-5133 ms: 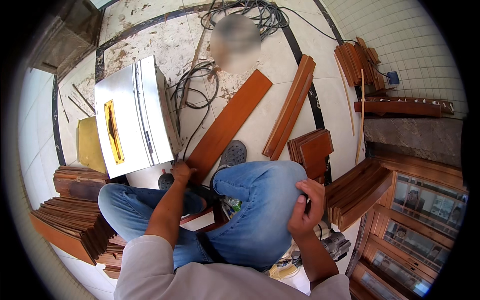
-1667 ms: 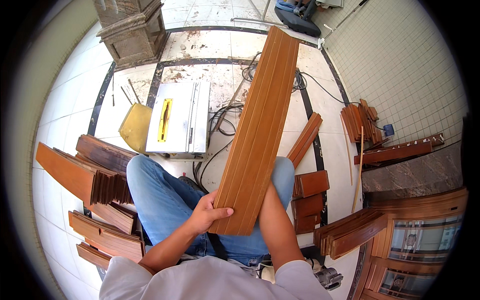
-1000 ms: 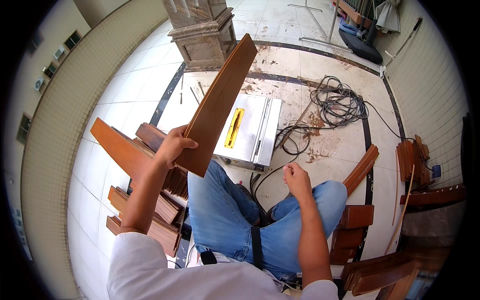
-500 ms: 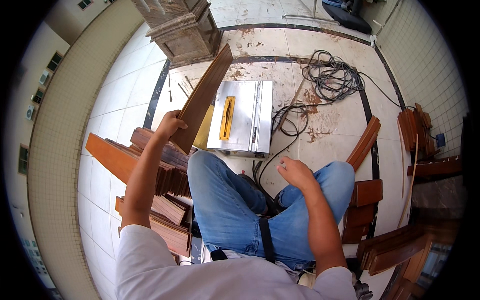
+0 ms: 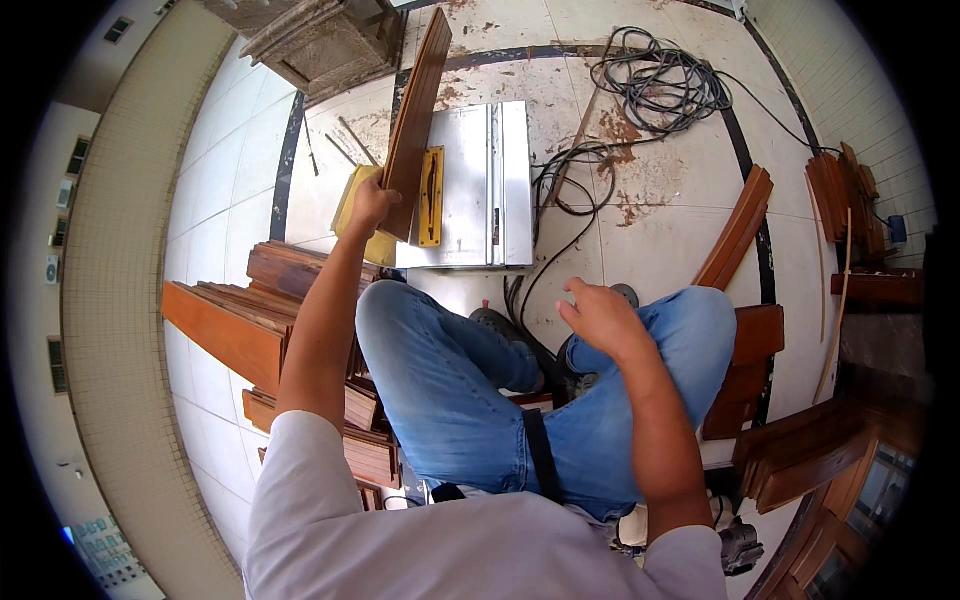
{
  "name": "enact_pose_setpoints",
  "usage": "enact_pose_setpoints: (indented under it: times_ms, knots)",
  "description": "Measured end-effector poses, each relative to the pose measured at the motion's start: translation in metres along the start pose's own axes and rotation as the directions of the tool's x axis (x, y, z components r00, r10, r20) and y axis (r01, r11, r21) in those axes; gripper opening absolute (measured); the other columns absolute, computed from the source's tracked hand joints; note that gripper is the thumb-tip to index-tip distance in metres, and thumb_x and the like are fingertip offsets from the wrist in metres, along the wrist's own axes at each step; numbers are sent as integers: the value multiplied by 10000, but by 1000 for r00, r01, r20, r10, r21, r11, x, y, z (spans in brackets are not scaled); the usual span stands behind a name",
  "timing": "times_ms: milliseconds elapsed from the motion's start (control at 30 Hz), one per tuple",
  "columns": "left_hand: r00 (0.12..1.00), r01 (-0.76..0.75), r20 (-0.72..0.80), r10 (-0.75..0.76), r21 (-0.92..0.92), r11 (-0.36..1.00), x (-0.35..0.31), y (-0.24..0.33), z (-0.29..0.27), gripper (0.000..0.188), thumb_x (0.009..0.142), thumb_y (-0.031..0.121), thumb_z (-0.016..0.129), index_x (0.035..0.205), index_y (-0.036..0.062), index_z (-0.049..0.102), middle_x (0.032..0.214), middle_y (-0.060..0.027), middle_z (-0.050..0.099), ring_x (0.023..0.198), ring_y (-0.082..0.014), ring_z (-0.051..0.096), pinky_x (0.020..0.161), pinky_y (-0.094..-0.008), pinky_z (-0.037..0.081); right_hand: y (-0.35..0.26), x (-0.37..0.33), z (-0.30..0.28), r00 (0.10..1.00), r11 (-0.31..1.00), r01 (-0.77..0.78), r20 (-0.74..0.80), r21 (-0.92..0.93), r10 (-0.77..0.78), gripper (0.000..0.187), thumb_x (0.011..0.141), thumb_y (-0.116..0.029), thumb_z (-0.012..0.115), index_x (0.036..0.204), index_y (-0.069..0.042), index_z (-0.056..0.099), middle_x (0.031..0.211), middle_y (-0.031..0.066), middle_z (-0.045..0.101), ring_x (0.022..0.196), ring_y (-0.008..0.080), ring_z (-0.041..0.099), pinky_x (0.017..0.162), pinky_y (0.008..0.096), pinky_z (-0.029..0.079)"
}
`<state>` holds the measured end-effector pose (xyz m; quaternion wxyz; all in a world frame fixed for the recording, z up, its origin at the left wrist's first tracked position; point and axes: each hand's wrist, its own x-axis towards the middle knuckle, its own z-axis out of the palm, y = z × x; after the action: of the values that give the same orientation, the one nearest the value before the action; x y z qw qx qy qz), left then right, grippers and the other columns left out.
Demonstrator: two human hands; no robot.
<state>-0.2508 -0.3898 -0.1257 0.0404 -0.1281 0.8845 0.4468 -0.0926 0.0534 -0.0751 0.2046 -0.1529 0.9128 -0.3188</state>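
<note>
My left hand is closed around the near end of a long brown wooden floorboard. The board is tilted on edge along the left side of a table saw, its far end pointing away from me. Whether it touches the silver saw top, I cannot tell. Beside the board, a yellow insert plate with a dark slot is set into that top. My right hand hovers in front of my right knee, fingers loosely bent and apart, with nothing visible in it.
Stacked floorboards lie at my left, with more boards at my right. A yellow object sits left of the saw. Black cable coils on the tiled floor beyond it. A stone pillar base stands far left.
My left hand has brought the floorboard rightward, closer to the saw's yellow plate, and turned it more upright. The view has shifted. My right hand stays near my right knee.
</note>
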Motion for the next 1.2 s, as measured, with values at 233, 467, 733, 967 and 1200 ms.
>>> enact_pose_setpoints:
  times_ms: [233, 467, 733, 967, 1200]
  knots:
    - [993, -60, -106, 43, -164, 985, 58, 1, 31, 509, 746, -8, 686, 1250, -71, 667, 992, -153, 747, 854, -221, 702, 786, -337, 555, 6, 0, 6, 1000, 1000, -24, 7, 0, 24, 322, 993, -308, 633, 1030, 11, 607, 936, 260, 717, 931, 464, 687, 816, 558, 535]
    - [998, -4, -59, -6, -163, 987, 109, 6, 30, 493, 815, -17, 662, 1305, -57, 638, 1084, -134, 731, 906, -216, 700, 815, -335, 573, 15, -3, 3, 998, 998, -54, -13, -15, 54, 316, 987, -302, 644, 1012, 10, 604, 899, 266, 711, 908, 463, 692, 799, 559, 538]
    - [998, -37, -58, 22, -281, 959, 91, 8, 46, 475, 788, -15, 650, 1262, -47, 667, 1041, -127, 742, 876, -218, 699, 793, -337, 560, 22, -5, 1, 996, 995, -88, -6, -46, 88, 312, 975, -294, 656, 1008, 12, 606, 902, 264, 713, 922, 460, 687, 807, 549, 537]
    - [997, -54, -70, 42, -176, 983, 50, -6, 44, 579, 757, -19, 650, 1336, -21, 645, 1127, -136, 754, 963, -214, 711, 867, -332, 550, 17, -4, 7, 999, 998, -13, -34, -64, 11, 324, 981, -302, 634, 1009, 19, 605, 925, 267, 712, 931, 462, 682, 821, 566, 526]
    - [993, -105, -67, 96, -147, 984, -65, -14, 35, 547, 758, -1, 632, 1303, -51, 642, 1105, -144, 750, 944, -214, 706, 853, -320, 547, -2, 2, 5, 998, 996, 59, -17, -65, -61, 342, 984, -301, 616, 1072, 28, 631, 945, 259, 721, 946, 454, 686, 846, 561, 524]
